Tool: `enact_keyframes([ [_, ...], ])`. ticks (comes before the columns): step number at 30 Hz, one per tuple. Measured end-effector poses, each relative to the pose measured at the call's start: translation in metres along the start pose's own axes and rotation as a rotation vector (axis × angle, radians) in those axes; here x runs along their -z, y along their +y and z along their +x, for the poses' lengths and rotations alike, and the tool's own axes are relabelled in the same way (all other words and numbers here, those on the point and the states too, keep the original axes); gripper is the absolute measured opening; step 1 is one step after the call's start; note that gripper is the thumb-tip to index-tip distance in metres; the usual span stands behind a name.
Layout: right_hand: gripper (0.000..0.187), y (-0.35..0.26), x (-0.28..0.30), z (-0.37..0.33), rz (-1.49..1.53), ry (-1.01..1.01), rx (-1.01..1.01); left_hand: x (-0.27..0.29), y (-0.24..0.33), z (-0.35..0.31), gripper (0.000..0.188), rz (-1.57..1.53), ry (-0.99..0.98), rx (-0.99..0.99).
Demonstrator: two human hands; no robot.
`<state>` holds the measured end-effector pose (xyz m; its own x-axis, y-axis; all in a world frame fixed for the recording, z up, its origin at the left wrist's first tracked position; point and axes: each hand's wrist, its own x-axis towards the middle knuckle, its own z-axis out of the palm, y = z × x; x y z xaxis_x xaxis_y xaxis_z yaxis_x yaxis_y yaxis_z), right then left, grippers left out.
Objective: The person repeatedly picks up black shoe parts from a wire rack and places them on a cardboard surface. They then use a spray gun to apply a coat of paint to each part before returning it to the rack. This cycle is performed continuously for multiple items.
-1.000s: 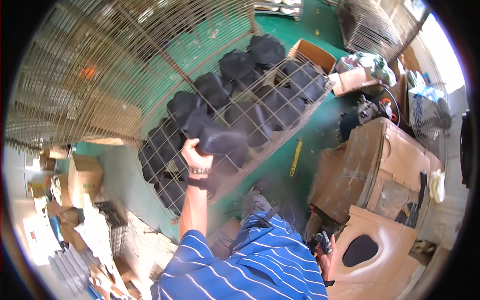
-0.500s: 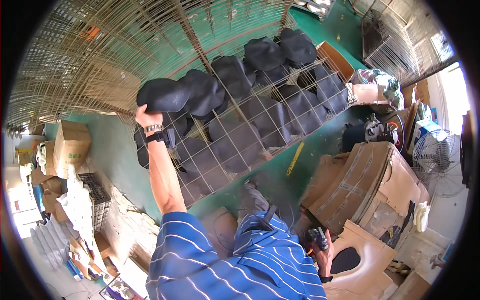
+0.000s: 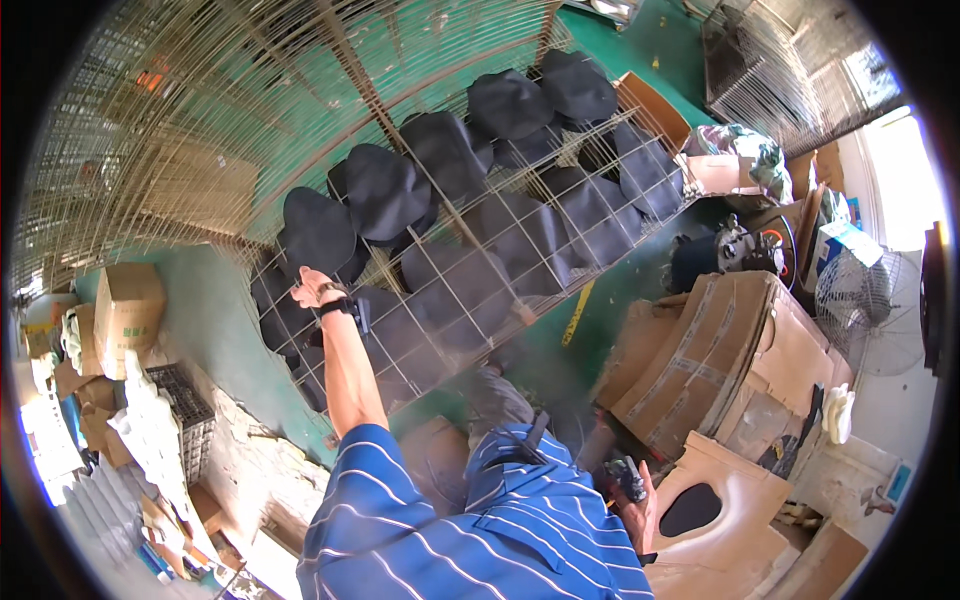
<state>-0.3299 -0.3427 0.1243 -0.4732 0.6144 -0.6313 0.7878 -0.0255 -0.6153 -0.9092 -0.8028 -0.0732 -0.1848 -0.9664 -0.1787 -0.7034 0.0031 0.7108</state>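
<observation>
My left hand [image 3: 318, 288] reaches over a wire mesh rack [image 3: 440, 292], beside the lower edge of a black flexible sheet piece [image 3: 318, 228]. Its fingers look apart and loosely bent, with nothing plainly gripped. Several similar black pieces, such as a folded one [image 3: 385, 190] and a rounded one [image 3: 508, 103], lie in rows across the mesh. Low at my right side, my right hand [image 3: 640, 512] is closed on a dark handheld tool [image 3: 626, 480]. The kind of that tool is too unclear to tell.
A tall wire cage frame [image 3: 200, 130] rises behind the rack. To the right stand a large cardboard box [image 3: 695, 350], a cardboard sheet with an oval hole [image 3: 745, 500] and a fan [image 3: 860, 300]. Stacked boxes [image 3: 130, 310] are at the left.
My left hand has moved slightly right and down, off the black piece's left edge. That piece has turned from lying crosswise to lengthwise. My right hand stays low with the tool.
</observation>
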Motion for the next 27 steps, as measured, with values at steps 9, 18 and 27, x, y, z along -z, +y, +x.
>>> enact_keyframes([
  [9,0.073,0.012,0.023,-0.012,-0.022,0.147,0.114,0.22,0.082,-0.401,0.041,-1.255,-1.404,-0.864],
  [18,0.078,0.097,0.041,-0.07,0.158,0.424,-0.104,0.465,0.027,-0.593,0.023,-2.525,-2.206,0.398],
  [27,0.079,0.159,0.045,-0.161,0.39,0.828,-0.237,0.532,-0.046,-0.625,0.013,-1.222,-3.207,0.603],
])
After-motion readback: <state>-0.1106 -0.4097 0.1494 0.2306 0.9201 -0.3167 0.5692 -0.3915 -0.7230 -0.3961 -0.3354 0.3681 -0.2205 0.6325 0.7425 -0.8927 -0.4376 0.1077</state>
